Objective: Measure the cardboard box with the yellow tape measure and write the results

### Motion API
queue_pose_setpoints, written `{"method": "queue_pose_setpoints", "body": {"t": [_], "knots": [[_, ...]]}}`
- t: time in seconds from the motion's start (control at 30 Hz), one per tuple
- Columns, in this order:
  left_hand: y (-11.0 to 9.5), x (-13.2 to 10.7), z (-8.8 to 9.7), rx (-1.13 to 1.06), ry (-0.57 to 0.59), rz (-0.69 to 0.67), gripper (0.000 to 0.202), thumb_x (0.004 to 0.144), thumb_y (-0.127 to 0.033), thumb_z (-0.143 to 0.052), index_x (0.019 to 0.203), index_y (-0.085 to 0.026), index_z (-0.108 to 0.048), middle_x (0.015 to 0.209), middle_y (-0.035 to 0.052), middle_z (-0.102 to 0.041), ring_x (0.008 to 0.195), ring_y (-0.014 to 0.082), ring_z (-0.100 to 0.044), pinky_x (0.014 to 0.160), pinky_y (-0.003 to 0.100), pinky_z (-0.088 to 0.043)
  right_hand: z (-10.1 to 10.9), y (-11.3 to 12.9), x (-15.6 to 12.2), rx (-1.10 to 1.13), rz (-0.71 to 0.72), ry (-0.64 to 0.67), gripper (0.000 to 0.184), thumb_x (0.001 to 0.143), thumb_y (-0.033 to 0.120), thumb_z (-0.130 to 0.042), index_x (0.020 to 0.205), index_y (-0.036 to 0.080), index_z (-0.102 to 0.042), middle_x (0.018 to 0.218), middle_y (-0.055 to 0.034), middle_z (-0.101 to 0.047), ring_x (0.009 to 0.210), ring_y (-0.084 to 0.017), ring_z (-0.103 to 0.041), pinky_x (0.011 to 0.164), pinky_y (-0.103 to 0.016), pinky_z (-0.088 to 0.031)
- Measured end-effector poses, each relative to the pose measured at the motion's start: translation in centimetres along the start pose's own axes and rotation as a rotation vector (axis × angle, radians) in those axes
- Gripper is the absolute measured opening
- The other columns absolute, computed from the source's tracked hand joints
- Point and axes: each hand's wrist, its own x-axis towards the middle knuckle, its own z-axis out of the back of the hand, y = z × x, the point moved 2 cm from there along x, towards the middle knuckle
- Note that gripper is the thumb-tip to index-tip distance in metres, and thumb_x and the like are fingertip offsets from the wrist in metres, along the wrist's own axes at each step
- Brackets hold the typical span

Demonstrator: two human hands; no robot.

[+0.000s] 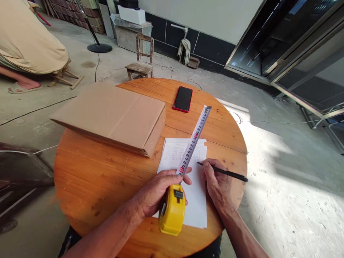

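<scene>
Tape measure (172, 211): nearest, above the paper (195, 211); likely hard; grip its case (176, 218), since the blade (190, 148) looks springy.
Left hand (157, 190): holding the tape measure, thumb on the blade.
Right hand (219, 186): pinching a probably light pen (232, 174).
Paper: flat on the table (107, 186), flimsy-looking; take an edge.
Phone (183, 99): farther, probably slippery; hold both sides.

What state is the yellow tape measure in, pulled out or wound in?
Pulled out: its silver, numbered blade extends from the yellow tape measure in the left hand, above the white paper sheets.
</scene>
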Motion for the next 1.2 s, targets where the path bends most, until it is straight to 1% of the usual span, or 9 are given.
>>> {"method": "queue_pose_setpoints", "body": {"t": [0.1,0.23,0.27,0.4,0.57,0.7,0.8,1.07,1.2], "knots": [[0.06,0.00,0.06,0.001,0.003,-0.006,0.021,0.082,-0.029,-0.052,0.082,-0.012,-0.063,0.116,0.0176,-0.061,0.053,0.0129,-0.063,0.045,0.022,-0.042,-0.04,-0.02,0.02,-0.004,0.003,-0.005,0.021,0.085,0.040,-0.052,0.079,0.021,-0.060,0.060,0.0018,-0.055,0.049,-0.013,-0.046,0.047,-0.027,-0.038],[0.17,0.04,0.05,0.002,-0.002,0.008,0.021,0.082,-0.030,-0.052,0.082,-0.011,-0.063,0.101,0.0169,-0.067,0.053,0.0139,-0.063,0.046,0.022,-0.042,-0.11,-0.06,0.02,0.004,0.001,-0.006,0.021,0.085,0.039,-0.052,0.080,0.021,-0.060,0.062,0.0014,-0.055,0.049,-0.012,-0.046,0.047,-0.026,-0.038],[0.16,0.05,0.03,0.002,-0.001,0.008,0.021,0.083,-0.029,-0.051,0.082,-0.011,-0.063,0.100,0.0167,-0.067,0.053,0.0139,-0.063,0.046,0.022,-0.042,-0.13,-0.06,0.02,0.008,0.003,-0.004,0.020,0.085,0.039,-0.051,0.080,0.021,-0.060,0.062,0.0012,-0.056,0.050,-0.012,-0.046,0.047,-0.026,-0.038],[0.03,0.03,-0.01,-0.003,-0.003,-0.004,0.020,0.082,-0.028,-0.051,0.082,-0.012,-0.063,0.109,0.0167,-0.064,0.053,0.0130,-0.063,0.045,0.021,-0.042,-0.14,0.04,0.04,-0.001,0.011,0.008,0.021,0.085,0.038,-0.051,0.080,0.021,-0.060,0.063,0.0003,-0.056,0.051,-0.013,-0.046,0.047,-0.026,-0.038],[-0.06,-0.06,-0.01,0.005,-0.001,0.007,0.023,0.084,-0.028,-0.049,0.082,-0.011,-0.064,0.106,0.0169,-0.065,0.053,0.0129,-0.063,0.045,0.021,-0.041,-0.16,0.16,0.06,-0.018,0.028,0.029,0.020,0.085,0.038,-0.051,0.080,0.020,-0.059,0.064,0.0001,-0.056,0.052,-0.012,-0.047,0.046,-0.025,-0.036],[0.03,-0.02,0.00,0.012,0.001,0.005,0.023,0.084,-0.029,-0.049,0.083,-0.011,-0.063,0.095,0.0160,-0.068,0.053,0.0139,-0.063,0.046,0.021,-0.041,-0.17,0.05,-0.01,-0.022,0.034,0.034,0.020,0.086,0.037,-0.051,0.079,0.020,-0.059,0.065,0.0003,-0.057,0.052,-0.012,-0.047,0.046,-0.025,-0.036],[0.14,0.04,0.04,0.009,-0.008,0.006,0.021,0.083,-0.030,-0.051,0.083,-0.012,-0.063,0.087,0.0148,-0.070,0.053,0.0144,-0.062,0.046,0.021,-0.041,-0.10,-0.01,-0.04,-0.010,0.023,0.008,0.020,0.085,0.037,-0.051,0.079,0.020,-0.059,0.064,0.0004,-0.057,0.052,-0.013,-0.047,0.046,-0.025,-0.037],[0.15,0.07,0.07,0.003,-0.003,0.003,0.022,0.080,-0.032,-0.054,0.082,-0.012,-0.063,0.086,0.0140,-0.069,0.053,0.0148,-0.062,0.046,0.022,-0.040,-0.14,0.48,0.21,-0.039,0.056,0.032,0.021,0.086,0.036,-0.050,0.078,0.019,-0.059,0.062,0.0004,-0.055,0.054,-0.013,-0.048,0.048,-0.025,-0.037],[0.12,0.00,0.01,0.012,-0.001,0.007,0.021,0.083,-0.029,-0.051,0.083,-0.012,-0.062,0.092,0.0158,-0.069,0.053,0.0138,-0.062,0.046,0.021,-0.041,-0.08,0.37,0.09,-0.032,0.028,0.016,0.021,0.086,0.037,-0.050,0.076,0.020,-0.058,0.061,0.0011,-0.055,0.051,-0.013,-0.048,0.047,-0.025,-0.037]]}}
